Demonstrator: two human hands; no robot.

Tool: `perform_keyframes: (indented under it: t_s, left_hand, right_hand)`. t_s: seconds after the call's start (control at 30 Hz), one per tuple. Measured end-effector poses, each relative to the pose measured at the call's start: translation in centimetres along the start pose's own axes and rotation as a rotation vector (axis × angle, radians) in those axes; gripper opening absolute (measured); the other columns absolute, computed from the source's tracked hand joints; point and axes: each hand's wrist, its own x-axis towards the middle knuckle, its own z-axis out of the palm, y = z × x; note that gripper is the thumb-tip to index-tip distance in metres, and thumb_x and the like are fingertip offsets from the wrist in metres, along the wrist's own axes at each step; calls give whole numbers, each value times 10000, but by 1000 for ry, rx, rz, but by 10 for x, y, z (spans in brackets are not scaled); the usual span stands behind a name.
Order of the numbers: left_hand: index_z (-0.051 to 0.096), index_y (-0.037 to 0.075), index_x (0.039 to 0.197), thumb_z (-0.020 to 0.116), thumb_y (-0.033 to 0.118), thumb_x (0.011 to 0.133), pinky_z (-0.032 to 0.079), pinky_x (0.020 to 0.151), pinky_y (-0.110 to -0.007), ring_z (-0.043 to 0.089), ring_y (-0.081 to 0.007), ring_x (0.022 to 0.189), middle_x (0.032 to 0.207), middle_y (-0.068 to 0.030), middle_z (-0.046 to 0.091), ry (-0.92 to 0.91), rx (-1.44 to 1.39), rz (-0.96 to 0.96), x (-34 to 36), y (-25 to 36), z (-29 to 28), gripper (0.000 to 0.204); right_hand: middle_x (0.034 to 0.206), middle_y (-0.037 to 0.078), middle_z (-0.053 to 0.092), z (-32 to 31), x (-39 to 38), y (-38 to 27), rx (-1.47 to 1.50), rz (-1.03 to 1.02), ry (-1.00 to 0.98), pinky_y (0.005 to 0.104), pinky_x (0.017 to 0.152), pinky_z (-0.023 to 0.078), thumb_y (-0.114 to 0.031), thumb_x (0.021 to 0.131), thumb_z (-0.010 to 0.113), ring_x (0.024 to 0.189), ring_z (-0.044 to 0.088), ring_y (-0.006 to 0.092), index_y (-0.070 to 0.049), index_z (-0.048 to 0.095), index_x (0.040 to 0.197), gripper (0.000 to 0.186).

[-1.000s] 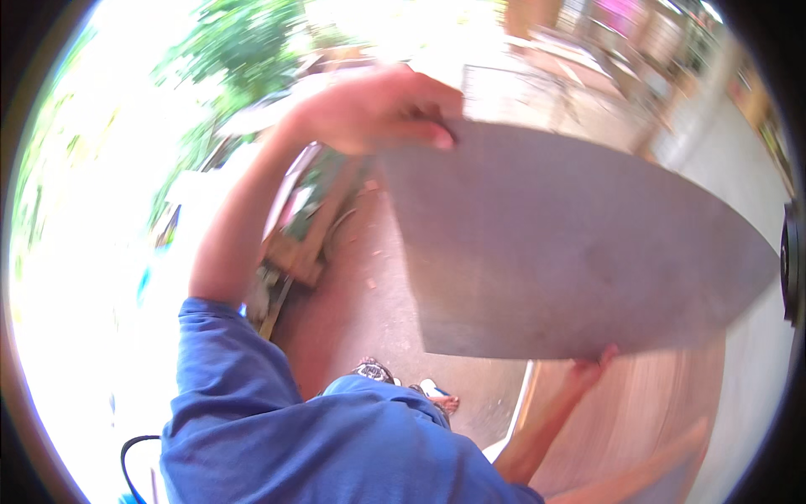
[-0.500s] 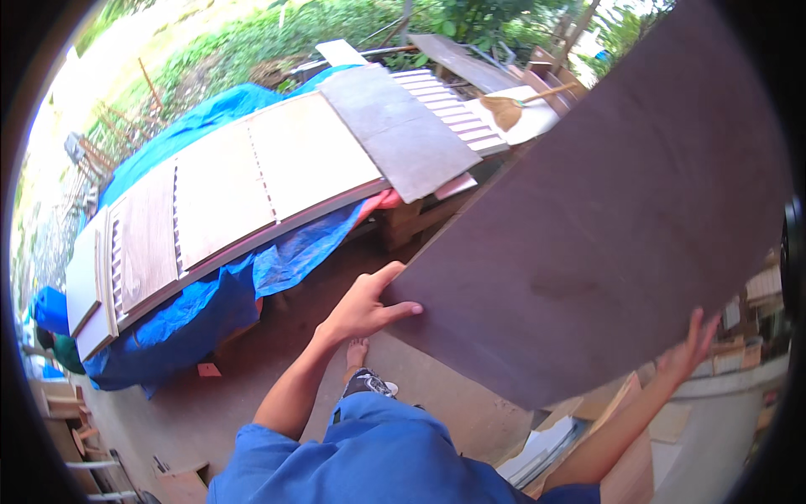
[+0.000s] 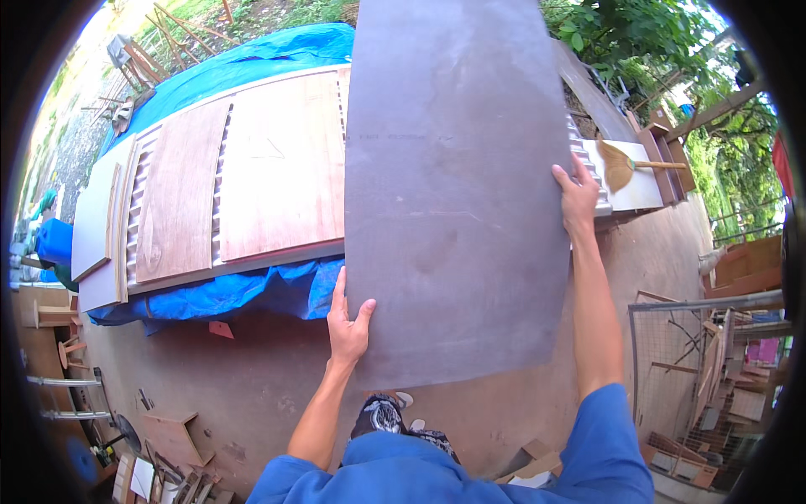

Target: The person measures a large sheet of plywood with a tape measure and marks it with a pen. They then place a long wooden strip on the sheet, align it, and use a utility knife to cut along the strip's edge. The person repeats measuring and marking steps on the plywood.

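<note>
A large dark grey-brown board (image 3: 457, 227) is held up in front of me, its far end running past the top of the picture. My left hand (image 3: 348, 329) grips its left edge near the lower corner, thumb on the upper face and the other fingers partly out of sight. Higher up, my right hand (image 3: 578, 197) holds the right edge, some of its fingers hidden behind it. Behind the board's left side stands a long bench carrying light plywood panels (image 3: 281, 160) and a reddish-brown panel (image 3: 180, 193). The board hides the bench's middle part.
Blue tarp (image 3: 243, 290) hangs along the bench's front. A straw broom (image 3: 620, 168) lies on a white sheet at the right end. A wire mesh frame (image 3: 672, 361) with wood scraps behind it stands to the right. Offcuts (image 3: 176, 437) lie at lower left.
The board has swung from the right to in front of me and now stands straighter in view. My right hand has moved up along its right edge. The view has turned rightward.
</note>
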Motion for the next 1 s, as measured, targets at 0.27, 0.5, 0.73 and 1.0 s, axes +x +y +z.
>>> perform_keyframes:
  t_s: [0.27, 0.5, 0.73, 1.0]
  left_hand:
    - [336, -110, 1574, 701, 76, 968, 341, 1211, -365, 473, -313, 1460, 1561, -290, 484, 119, 238, 32, 126, -123, -2, 732]
    - [400, -115, 1532, 711, 147, 963, 413, 1152, -370, 571, -361, 1376, 1449, -331, 576, 194, 517, -50, 171, -158, 20, 700]
    - [500, -112, 1467, 754, 200, 930, 451, 1134, -429, 574, -447, 1341, 1419, -337, 583, 195, 755, -151, 176, -135, 25, 671]
    - [502, -73, 1485, 722, 308, 949, 482, 1093, -462, 609, -474, 1280, 1352, -347, 620, 31, 963, -202, 190, -138, 4, 693]
  right_hand:
    - [1449, 216, 605, 158, 85, 136, -187, 154, -308, 389, 1076, 474, -236, 890, 819, 1283, 597, 326, -6, 438, 1575, 816]
    - [1321, 209, 556, 131, -109, 148, -395, -83, -74, 512, 1127, 369, -295, 905, 788, 1306, 483, 400, -18, 576, 1410, 614]
    - [1389, 228, 543, 87, -288, 139, 461, 1187, 50, 547, 1016, 502, -349, 988, 747, 1174, 613, 351, 20, 417, 1452, 678]
    - [1316, 92, 643, 116, -239, 124, 748, 983, 51, 482, 972, 530, -69, 1036, 620, 1170, 627, 245, -95, 508, 1409, 390]
